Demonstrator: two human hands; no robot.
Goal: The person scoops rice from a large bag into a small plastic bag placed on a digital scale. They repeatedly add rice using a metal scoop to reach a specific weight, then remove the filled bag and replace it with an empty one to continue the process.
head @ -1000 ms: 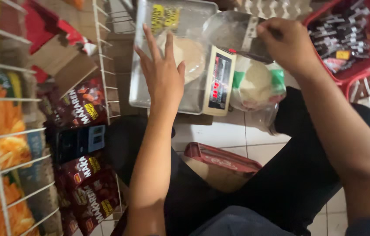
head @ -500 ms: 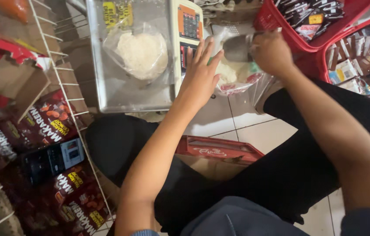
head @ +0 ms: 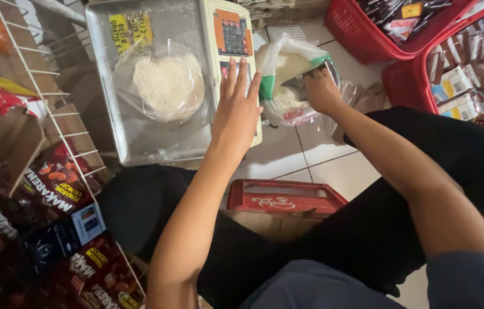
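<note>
On the tiled floor, between the person's knees, sits a flat digital weighing scale with a steel pan [head: 110, 131], and on that pan rests a clear thin plastic bag of white rice [head: 165, 86], its mouth slack and open upward. The left hand [head: 237, 111] lies spread, fingers straight and slightly apart, flat on the scale's keypad panel, holding nothing. The right hand [head: 323, 90] is closed around a metal scoop [head: 310, 77] pushed into a larger white-and-green sack of rice [head: 288, 77] standing just beside the scale.

The small bag looks soft and shapeless: thin film that sags around loose grain, probably light to moderate in weight, and liable to spill if tipped or squeezed at the belly. A sound hold would be at the gathered neck above the rice, with support underneath when lifting. The film seems slippery and easy to tear against the pan's edge.

Red plastic baskets of sachets [head: 402, 34] stand at the right; a white wire rack of snack packets [head: 53, 171] stands at the left.
</note>
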